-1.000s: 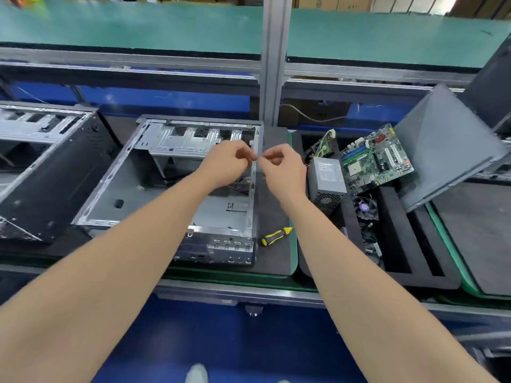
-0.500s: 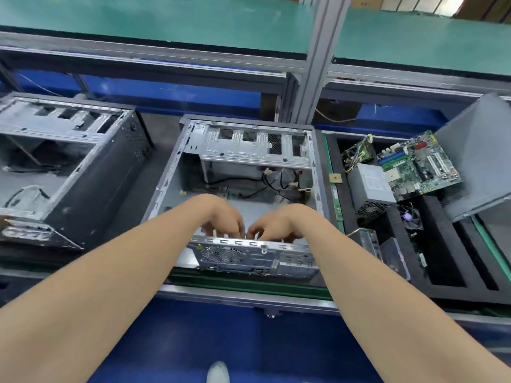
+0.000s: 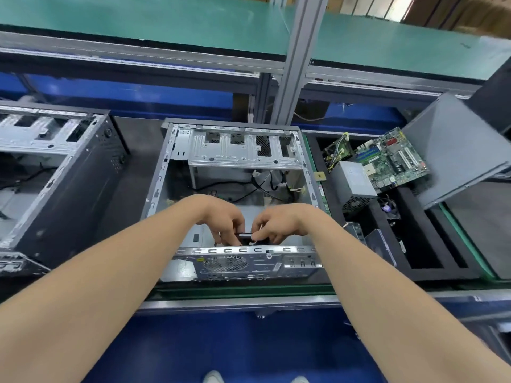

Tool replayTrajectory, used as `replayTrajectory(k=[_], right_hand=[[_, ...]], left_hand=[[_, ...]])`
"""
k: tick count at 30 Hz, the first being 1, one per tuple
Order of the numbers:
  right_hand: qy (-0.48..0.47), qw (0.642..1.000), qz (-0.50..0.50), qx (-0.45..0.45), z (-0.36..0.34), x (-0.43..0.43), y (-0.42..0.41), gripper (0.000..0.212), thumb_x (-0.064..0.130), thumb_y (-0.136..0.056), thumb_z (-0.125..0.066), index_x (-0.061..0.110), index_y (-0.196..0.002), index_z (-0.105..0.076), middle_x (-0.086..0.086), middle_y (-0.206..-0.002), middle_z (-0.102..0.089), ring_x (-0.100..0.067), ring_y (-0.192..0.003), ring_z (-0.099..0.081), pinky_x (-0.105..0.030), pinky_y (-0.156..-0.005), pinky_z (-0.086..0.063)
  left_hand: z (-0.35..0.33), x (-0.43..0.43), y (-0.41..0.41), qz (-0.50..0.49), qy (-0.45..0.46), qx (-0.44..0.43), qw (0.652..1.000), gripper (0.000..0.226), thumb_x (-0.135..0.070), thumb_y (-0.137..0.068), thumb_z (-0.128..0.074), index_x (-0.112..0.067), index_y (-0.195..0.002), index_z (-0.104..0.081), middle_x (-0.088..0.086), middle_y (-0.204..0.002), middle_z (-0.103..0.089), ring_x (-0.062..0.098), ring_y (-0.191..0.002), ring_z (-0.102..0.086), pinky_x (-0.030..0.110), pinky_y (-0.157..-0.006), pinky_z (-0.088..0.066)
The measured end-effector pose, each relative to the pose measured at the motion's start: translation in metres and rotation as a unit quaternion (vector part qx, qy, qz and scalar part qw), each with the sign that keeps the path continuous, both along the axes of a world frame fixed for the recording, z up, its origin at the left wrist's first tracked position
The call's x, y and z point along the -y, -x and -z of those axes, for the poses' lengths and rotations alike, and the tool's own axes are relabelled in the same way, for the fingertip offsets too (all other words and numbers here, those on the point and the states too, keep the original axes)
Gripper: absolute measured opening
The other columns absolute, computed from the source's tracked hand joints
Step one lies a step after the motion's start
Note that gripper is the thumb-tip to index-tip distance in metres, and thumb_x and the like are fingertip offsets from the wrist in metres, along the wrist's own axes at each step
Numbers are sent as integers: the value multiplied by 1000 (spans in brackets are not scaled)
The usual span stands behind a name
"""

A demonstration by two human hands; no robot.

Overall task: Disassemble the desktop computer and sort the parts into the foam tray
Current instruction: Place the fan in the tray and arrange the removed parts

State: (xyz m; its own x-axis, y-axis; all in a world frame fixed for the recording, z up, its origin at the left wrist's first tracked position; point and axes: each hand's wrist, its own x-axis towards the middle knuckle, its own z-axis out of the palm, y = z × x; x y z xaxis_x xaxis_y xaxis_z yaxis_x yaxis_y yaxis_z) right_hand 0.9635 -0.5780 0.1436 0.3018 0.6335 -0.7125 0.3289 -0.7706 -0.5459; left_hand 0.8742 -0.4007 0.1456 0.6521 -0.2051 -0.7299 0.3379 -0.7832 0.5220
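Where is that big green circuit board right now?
The green circuit board lies on the right of the head view, propped in the black foam tray, just right of the grey power supply and beside the leaning grey panel.

Just this side of the fingers (image 3: 231,234) stands the case's near wall (image 3: 243,261). Beyond them the case floor (image 3: 249,212) lies bare up to loose cables (image 3: 260,183) and the drive cage (image 3: 243,154). The left wall (image 3: 155,192) and right wall (image 3: 309,181) close the sides.
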Motion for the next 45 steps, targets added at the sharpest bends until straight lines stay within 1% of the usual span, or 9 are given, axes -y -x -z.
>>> replayTrajectory(k=[3, 9, 14, 19, 24, 28, 35, 40, 45], right_hand=[[17, 1000, -11, 14, 1, 8, 0, 37, 34, -91, -83, 17, -116, -63, -11, -118, -72, -26, -100, -72, -46, -98, -61], [-174, 963, 205, 18, -15, 17, -2, 18, 19, -92, -78, 20, -97, -60, -5, -97, -70, -19, -89, -69, -40, -82, -60], [-369, 845, 360, -145, -44, 24, -7, 41, 20, -93, -80, 16, -128, -59, -10, -114, -75, -24, -96, -73, -43, -83, -59], [-477, 764, 404, -157, -65, 39, -15, 48, 17, -97, -75, 15, -137, -49, -7, -116, -75, -31, -98, -75, -57, -90, -59], [-453, 766, 448, -82, -72, 74, -32, 43, 25, -95, -78, 21, -133, -58, -8, -110, -77, -30, -85, -76, -42, -67, -61], [-381, 792, 476, 34, -63, 117, -56, 32, 38, -95, -77, 20, -120, -68, -7, -93, -79, -18, -49, -58, -26, -51, -45], [-310, 766, 542, 150, -35, 200, -106, 35, 47, -87, -84, 13, -80, -79, 4, -47, -47, -19, -41, -42, -26, -47, -39], [-343, 707, 617, 48, -20, 232, -140, 28, 38, -96, -77, 13, -96, -65, -3, -79, -63, -21, -56, -62, -33, -55, -51], [-329, 727, 602, -14, -6, 262, -169, 18, 37, -105, -63, 21, -112, -59, -4, -120, -64, -29, -99, -70, -47, -86, -65]], left_hand=[[-8, 0, -6, -31, 8, 65, 997, 11, -15, -95, -71, -24, -100, -72, -1, -101, -70, 12, -87, -67, 19, -70, -52], [-53, -5, -30, -86, 31, 195, 977, 19, -11, -100, -62, -22, -111, -72, -2, -101, -68, 12, -84, -61, 26, -71, -50], [-88, -4, -50, -201, 134, 259, 935, 21, -9, -105, -53, -12, -119, -68, 16, -115, -67, 25, -101, -61, 44, -96, -54], [-108, 27, -72, -301, 232, 280, 881, 17, -17, -107, -52, -14, -114, -67, 8, -103, -66, 24, -94, -61, 49, -93, -59], [-110, 66, -104, -366, 242, 301, 846, 23, -22, -106, -53, -15, -124, -66, 9, -120, -68, 31, -114, -62, 59, -105, -49], [-107, 96, -132, -406, 249, 286, 831, 19, -21, -105, -52, -14, -112, -69, 16, -129, -64, 39, -125, -57, 61, -105, -48], [-84, 163, -180, -441, 277, 231, 822, 16, -10, -104, -51, -11, -94, -63, 16, -104, -70, 32, -97, -71, 49, -71, -63], [-60, 208, -209, -414, 219, 192, 862, 16, -10, -102, -50, -8, -113, -61, 16, -109, -65, 26, -82, -71, 37, -61, -63], [-34, 253, -229, -426, 249, 89, 865, 22, -5, -107, -36, -4, -120, -54, 21, -131, -61, 41, -107, -68, 52, -72, -56]])
